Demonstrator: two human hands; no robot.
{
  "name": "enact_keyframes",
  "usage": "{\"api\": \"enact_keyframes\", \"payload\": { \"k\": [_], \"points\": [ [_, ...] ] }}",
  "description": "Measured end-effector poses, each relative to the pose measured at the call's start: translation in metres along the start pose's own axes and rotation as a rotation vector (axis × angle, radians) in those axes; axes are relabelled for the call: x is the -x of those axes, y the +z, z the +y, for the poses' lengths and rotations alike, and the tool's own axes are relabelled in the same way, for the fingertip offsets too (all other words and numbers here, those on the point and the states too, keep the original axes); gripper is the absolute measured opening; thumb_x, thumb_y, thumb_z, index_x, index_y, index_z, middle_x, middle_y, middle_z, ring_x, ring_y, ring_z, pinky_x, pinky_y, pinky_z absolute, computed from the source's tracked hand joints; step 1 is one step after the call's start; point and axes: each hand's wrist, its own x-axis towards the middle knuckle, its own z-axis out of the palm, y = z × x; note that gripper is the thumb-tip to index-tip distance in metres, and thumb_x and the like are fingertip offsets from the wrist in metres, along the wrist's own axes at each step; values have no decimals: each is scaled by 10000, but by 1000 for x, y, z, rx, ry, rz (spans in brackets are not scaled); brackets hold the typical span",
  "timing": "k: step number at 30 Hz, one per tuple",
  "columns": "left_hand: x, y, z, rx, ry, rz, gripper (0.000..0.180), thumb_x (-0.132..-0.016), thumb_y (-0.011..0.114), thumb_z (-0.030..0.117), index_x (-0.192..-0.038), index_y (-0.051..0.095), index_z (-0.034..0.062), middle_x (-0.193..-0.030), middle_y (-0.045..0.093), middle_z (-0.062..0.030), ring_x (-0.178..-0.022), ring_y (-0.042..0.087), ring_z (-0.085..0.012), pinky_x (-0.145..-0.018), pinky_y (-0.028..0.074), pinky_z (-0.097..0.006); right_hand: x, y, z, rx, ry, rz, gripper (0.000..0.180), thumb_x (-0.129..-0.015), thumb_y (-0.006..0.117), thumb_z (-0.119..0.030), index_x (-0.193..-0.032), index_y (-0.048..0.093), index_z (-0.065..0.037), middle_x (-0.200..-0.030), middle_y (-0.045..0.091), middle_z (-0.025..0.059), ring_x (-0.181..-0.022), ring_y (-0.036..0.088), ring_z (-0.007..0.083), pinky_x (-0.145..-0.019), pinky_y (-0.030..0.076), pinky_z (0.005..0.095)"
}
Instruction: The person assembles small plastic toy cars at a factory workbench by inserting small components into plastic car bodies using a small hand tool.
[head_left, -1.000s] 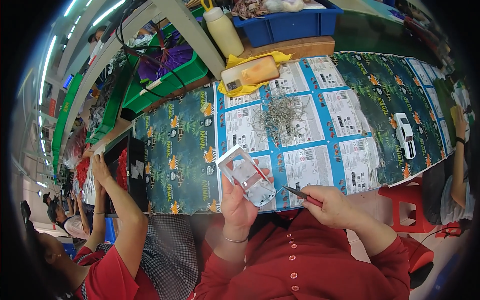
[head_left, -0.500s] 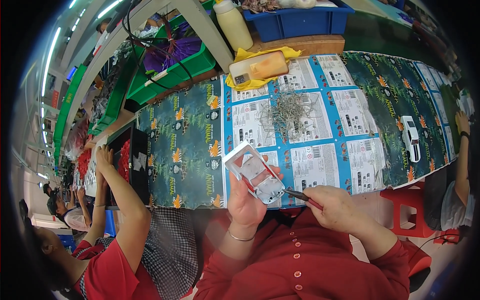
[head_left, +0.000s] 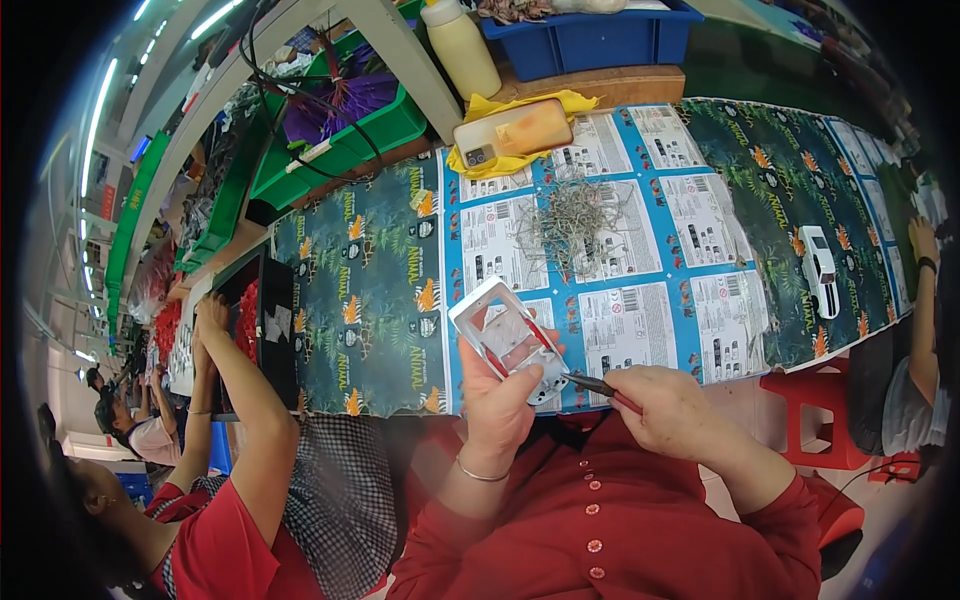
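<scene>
A hollow white toy car body [head_left: 500,312] with red strips along its inner sides lies tilted in my left hand [head_left: 497,405]. My left thumb presses across its near end, while the fingers support it from below. Closed around red handles, my right hand [head_left: 660,410] holds dark-jawed pliers [head_left: 597,386]. Their tapered tip points left and meets the near right corner of the car body; whether it grips anything there is too small to tell. Beyond the car body, a loose pile of thin metal pins [head_left: 575,225] lies on the printed sheets.
Printed sheets [head_left: 385,290] cover the table. Behind the pins are a phone [head_left: 515,133] on yellow cloth, a cream bottle [head_left: 462,50] and a blue bin [head_left: 600,45]. Another white toy car [head_left: 819,270] stands right. Left, a co-worker's arms [head_left: 240,370] reach into a black box [head_left: 275,330].
My left thumb has moved over the near end of the toy car body. The body has turned slightly, and the pliers' tip has stayed at its corner.
</scene>
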Motion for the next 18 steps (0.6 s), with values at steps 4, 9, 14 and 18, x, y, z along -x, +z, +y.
{"api": "enact_keyframes", "payload": {
  "k": [4,9,14,18],
  "points": [
    [-1,4,1,-55,50,48,845,-673,367,-185,-1427,162,134,-1283,423,-153,-1064,575,-321,-894,510,-508,-1,-1,-5,73,-8,-7,123,-814,597,-80,-931,568,-53,-735,591,125,-658,599,317,-569,479,408],
    [-1,7,-4,-114,94,60,819,-678,349,-184,-1415,170,126,-1268,428,-149,-1066,562,-302,-889,512,-482,-4,-1,-6,151,-24,25,133,-792,592,-68,-922,567,-50,-729,593,116,-654,607,302,-561,485,398],
    [1,2,-15,-250,148,3,786,-681,353,-176,-1403,170,77,-1223,444,-153,-1057,549,-258,-914,482,-403,-13,-7,-10,417,-70,-57,165,-709,600,-45,-872,574,-33,-730,607,116,-659,627,276,-565,516,374],
    [3,-3,-27,-392,205,11,764,-684,368,-168,-1394,173,35,-1210,448,-143,-1063,527,-220,-943,432,-335,-27,-10,-2,447,-126,-107,125,-714,603,-58,-833,583,-27,-726,617,120,-649,633,269,-573,528,375]
  ]
}}
